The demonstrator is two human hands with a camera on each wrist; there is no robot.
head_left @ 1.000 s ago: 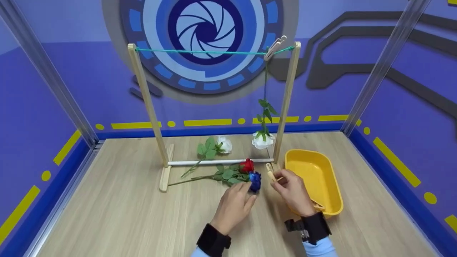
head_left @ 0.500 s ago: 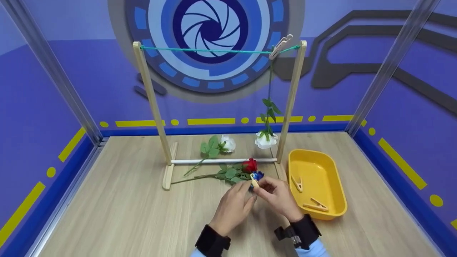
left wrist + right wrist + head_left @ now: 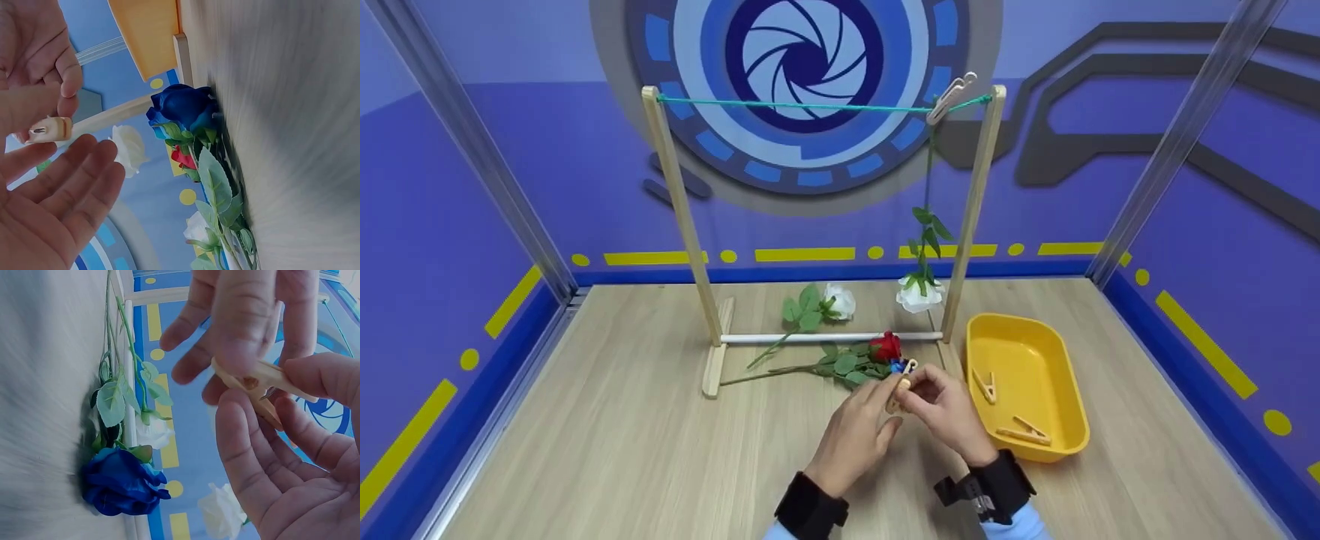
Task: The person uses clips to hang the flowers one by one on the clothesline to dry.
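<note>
Though apart a second ago, left hand [image 3: 849, 435] (spread) now at the clothespin [image 3: 273, 377] in the pinching right hand [image 3: 949, 414].

The clothespin [image 3: 278, 378] is pale, smooth, matt wood with a metal spring [image 3: 270, 392]. The blue rose [image 3: 121, 484] has cloth-like petals, and its leaves [image 3: 111, 404] look like matt fabric. The tray [image 3: 1027, 375] is smooth, glossy plastic; the frame [image 3: 680, 210] is plain matt wood, strung with a fibre cord [image 3: 810, 106]. The counter [image 3: 607, 435] shows smooth wood grain, the corner post [image 3: 478, 150] shiny metal.
</note>
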